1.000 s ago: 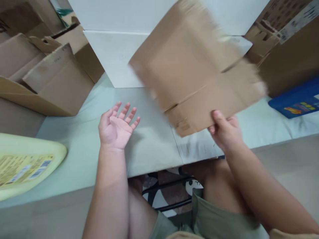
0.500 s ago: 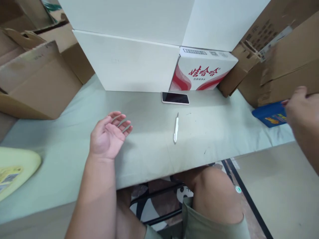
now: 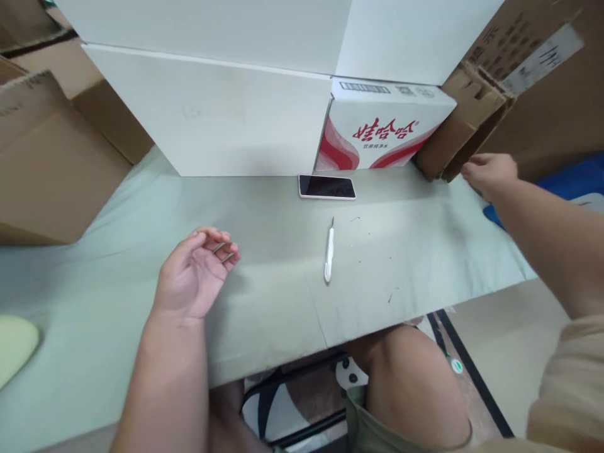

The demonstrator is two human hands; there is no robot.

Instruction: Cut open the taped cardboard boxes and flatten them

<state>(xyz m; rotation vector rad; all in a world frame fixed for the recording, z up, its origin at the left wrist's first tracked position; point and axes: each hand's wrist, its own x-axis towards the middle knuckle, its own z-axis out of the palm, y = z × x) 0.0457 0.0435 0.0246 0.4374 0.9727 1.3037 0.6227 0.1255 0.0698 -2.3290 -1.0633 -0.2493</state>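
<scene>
My left hand (image 3: 195, 274) rests palm up on the pale green table cover (image 3: 264, 308), fingers loosely curled and apart, holding nothing. My right hand (image 3: 488, 173) is stretched out to the far right, beside the torn flap of a brown cardboard box (image 3: 465, 129) and just above a blue object (image 3: 573, 179); nothing shows in it. A small white craft knife (image 3: 329, 255) lies on the table between my hands. A phone (image 3: 327, 187) lies face up behind it.
A large white box (image 3: 212, 113) and a white carton with red print (image 3: 384, 135) stand at the back. Brown cardboard boxes (image 3: 42, 163) crowd the left side and more fill the right. A pale yellow object (image 3: 14, 343) lies at the left edge.
My right hand swung the flattened cardboard sheet off to the right and no longer holds it. That uncovered the phone, knife and printed carton. My left hand curled a little.
</scene>
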